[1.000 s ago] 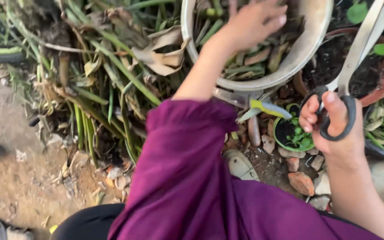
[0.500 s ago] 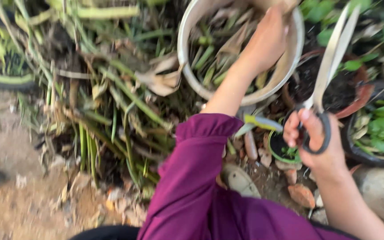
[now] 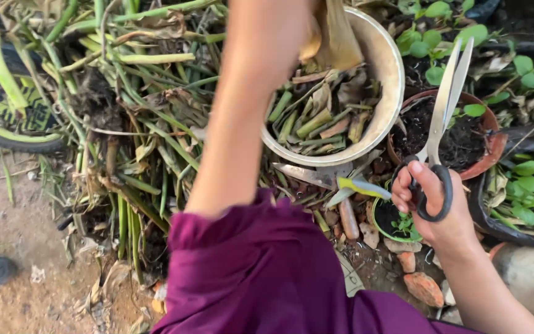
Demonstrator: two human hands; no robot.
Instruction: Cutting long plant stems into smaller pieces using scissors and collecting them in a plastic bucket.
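My left arm in a purple sleeve reaches up over a cream bucket [image 3: 392, 80] filled with cut green and brown stems [image 3: 322, 117]. My left hand [image 3: 279, 15] is mostly cut off by the top edge, and a dry brown leaf [image 3: 338, 37] hangs from it above the bucket. My right hand [image 3: 440, 213] grips the black handles of long scissors [image 3: 447, 93]. Their blades point up, slightly apart, over a terracotta pot [image 3: 491, 139] of dark soil.
A heap of long green stalks [image 3: 125, 93] lies at left over a tyre with a yellow-green rim [image 3: 4, 127]. A tool with a yellow-green handle [image 3: 356, 184], a small green pot with a seedling [image 3: 397, 224], stones [image 3: 421, 287] and leafy plants in black bags [image 3: 529, 192] lie around.
My left hand has risen out of the bucket, lifting a dry leaf, and now leaves the top of the view. My right hand still holds the scissors in nearly the same place.
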